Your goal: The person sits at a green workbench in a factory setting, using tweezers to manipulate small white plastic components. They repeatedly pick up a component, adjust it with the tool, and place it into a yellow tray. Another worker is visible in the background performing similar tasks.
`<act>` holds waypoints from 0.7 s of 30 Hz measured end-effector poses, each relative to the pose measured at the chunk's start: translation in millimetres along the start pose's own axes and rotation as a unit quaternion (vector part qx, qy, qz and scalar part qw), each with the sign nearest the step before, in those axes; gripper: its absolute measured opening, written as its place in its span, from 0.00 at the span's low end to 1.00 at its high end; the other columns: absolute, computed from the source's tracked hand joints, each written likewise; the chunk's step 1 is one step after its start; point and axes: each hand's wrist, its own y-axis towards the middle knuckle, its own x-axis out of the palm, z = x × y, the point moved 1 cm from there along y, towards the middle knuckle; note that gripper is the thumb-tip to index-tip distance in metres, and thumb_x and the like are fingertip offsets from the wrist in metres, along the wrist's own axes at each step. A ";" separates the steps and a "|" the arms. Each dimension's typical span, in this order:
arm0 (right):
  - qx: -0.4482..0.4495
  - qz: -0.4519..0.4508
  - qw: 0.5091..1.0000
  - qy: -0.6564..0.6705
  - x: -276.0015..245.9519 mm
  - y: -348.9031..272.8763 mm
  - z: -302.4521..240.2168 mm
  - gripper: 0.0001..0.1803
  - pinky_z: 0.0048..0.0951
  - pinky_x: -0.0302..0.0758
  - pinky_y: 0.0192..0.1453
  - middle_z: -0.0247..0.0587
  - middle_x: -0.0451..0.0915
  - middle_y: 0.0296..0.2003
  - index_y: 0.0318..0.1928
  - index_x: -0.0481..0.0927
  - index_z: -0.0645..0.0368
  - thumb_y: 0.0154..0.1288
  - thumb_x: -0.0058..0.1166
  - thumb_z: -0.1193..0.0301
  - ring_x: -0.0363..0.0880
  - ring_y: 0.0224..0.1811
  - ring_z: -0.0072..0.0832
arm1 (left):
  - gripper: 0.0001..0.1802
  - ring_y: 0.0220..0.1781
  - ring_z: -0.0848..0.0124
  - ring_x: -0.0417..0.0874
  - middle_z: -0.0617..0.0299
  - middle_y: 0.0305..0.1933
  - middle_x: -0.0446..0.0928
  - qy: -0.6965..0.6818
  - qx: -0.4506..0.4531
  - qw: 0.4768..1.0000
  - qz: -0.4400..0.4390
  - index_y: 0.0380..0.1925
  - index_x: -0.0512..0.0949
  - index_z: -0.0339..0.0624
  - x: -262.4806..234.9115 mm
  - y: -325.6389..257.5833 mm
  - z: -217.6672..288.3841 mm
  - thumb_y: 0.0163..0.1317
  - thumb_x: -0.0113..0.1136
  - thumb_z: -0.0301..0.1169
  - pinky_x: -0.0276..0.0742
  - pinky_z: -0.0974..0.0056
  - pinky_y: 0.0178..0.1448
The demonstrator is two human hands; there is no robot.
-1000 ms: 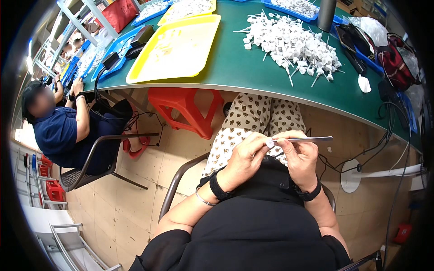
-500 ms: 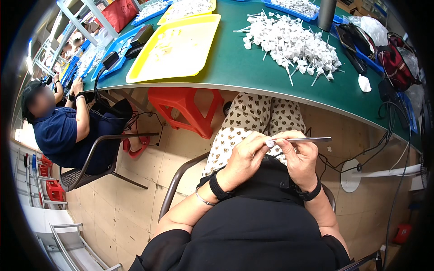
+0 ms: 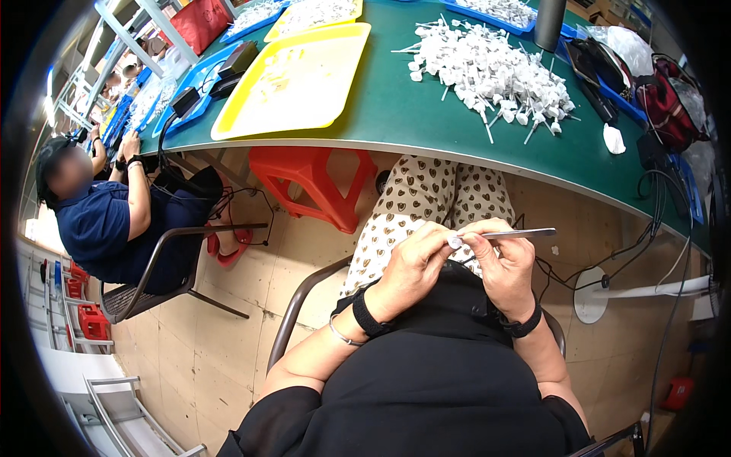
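Above my lap, my left hand [image 3: 415, 259] is closed in a pinch on a small white plastic piece [image 3: 454, 241]. Facing it is my right hand [image 3: 502, 263], its fingers wrapped round slim silver tweezers [image 3: 525, 234]. Their flat back end sticks out to the right past my knuckles. The front end meets the white piece between both hands, but my fingers mostly hide its tips. On the green table [image 3: 388, 99] ahead lies a heap of similar white pieces with thin stems [image 3: 495, 76].
A yellow tray [image 3: 304, 84] with small yellowish bits sits left of the heap. Beneath the table edge stands a red stool [image 3: 312, 179]. A person in dark blue [image 3: 103, 221] sits at the left. Cables [image 3: 655, 206] hang at the right, near a white stand base [image 3: 590, 297].
The outer end of the tweezers has tipped slightly upward. Both hands stay in nearly the same place, still holding the white piece and the tweezers.
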 end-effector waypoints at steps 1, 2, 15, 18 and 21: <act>-0.006 -0.002 1.000 -0.001 0.1 0.9 -0.8 0.05 0.30 0.78 0.37 0.42 0.87 0.33 0.41 0.85 0.64 0.70 0.66 0.74 0.85 0.32 0.33 | 0.10 0.40 0.55 0.85 0.54 0.41 0.81 0.000 -0.004 1.000 -0.003 0.46 0.83 0.38 0.2 -0.1 -0.1 0.66 0.64 0.18 0.81 0.59 0.44; -0.011 -0.003 1.000 -0.002 -0.1 1.7 -1.4 0.05 0.31 0.78 0.37 0.42 0.86 0.33 0.40 0.85 0.64 0.69 0.66 0.75 0.85 0.32 0.34 | 0.10 0.40 0.55 0.85 0.54 0.41 0.81 0.000 -0.007 1.000 -0.006 0.46 0.83 0.38 0.2 -0.3 -0.2 0.66 0.64 0.18 0.81 0.59 0.43; 0.045 -0.033 0.995 0.080 -3.3 0.4 0.7 0.04 0.27 0.81 0.43 0.41 0.87 0.39 0.43 0.84 0.66 0.73 0.62 0.77 0.85 0.38 0.25 | 0.10 0.40 0.57 0.85 0.54 0.40 0.81 -0.008 0.004 1.000 0.001 0.46 0.83 0.38 -5.5 3.9 0.5 0.66 0.64 0.17 0.81 0.60 0.43; 0.100 0.005 0.980 0.173 2.7 -2.9 5.2 0.06 0.23 0.78 0.40 0.37 0.87 0.38 0.46 0.86 0.65 0.73 0.64 0.76 0.83 0.36 0.21 | 0.10 0.40 0.57 0.85 0.54 0.41 0.81 -0.009 0.011 1.000 0.007 0.46 0.83 0.38 -5.5 5.6 1.9 0.66 0.64 0.17 0.81 0.60 0.44; 0.080 0.004 0.985 0.151 2.8 -3.4 4.8 0.06 0.22 0.79 0.41 0.37 0.88 0.38 0.46 0.86 0.65 0.73 0.63 0.76 0.84 0.36 0.20 | 0.11 0.41 0.57 0.85 0.54 0.41 0.81 0.007 0.010 1.000 0.009 0.46 0.83 0.37 -4.4 3.6 -0.3 0.65 0.65 0.17 0.81 0.60 0.44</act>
